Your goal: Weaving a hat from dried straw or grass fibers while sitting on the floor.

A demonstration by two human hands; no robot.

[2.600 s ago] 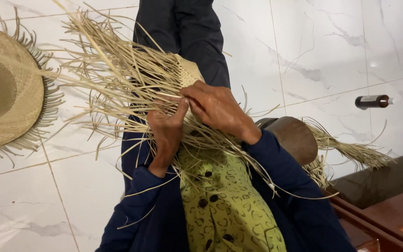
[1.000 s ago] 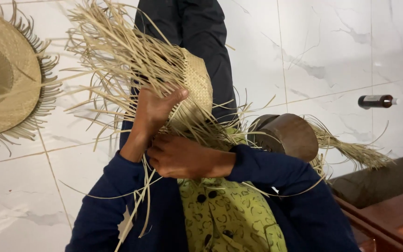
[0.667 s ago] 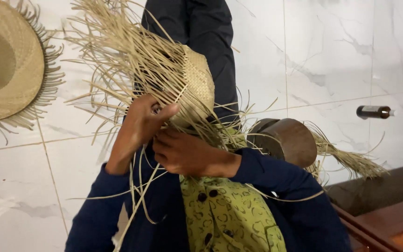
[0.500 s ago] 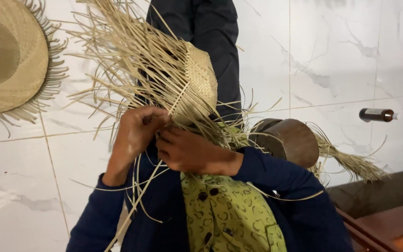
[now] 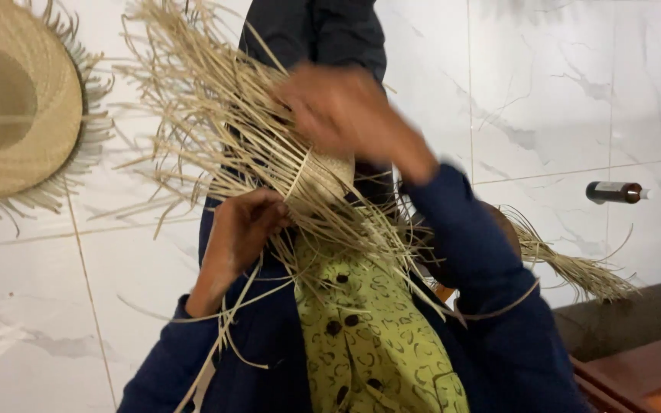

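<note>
**Two hands at a half-woven straw piece over a white marble floor**

Two hands work above the person's lap. The left hand (image 5: 242, 229) is curled around loose strands at the lower edge of the straw weaving (image 5: 319, 180), gripping them just beside the tight woven patch. The right hand (image 5: 346, 111) is raised over the top of the weaving and badly blurred; whether it is clenched, spread or pinching a strand cannot be told. The weaving rests on the lap, its unwoven strands fanning up and to the left.

The floor (image 5: 560, 92) is laid with large white tiles veined in grey, with thin dark joints. On it, at the upper left, lies a finished straw hat (image 5: 17, 130) with a frayed brim, well apart from the hands. A small dark bottle (image 5: 613, 191) lies on its side on the tiles at the right. Near it, a bundle of straw (image 5: 575, 268) sticks out from behind the right sleeve. A brown wooden edge (image 5: 636, 382) fills the lower right corner. A yellow-green patterned cloth (image 5: 369, 336) with dark buttons covers the lap.
</note>
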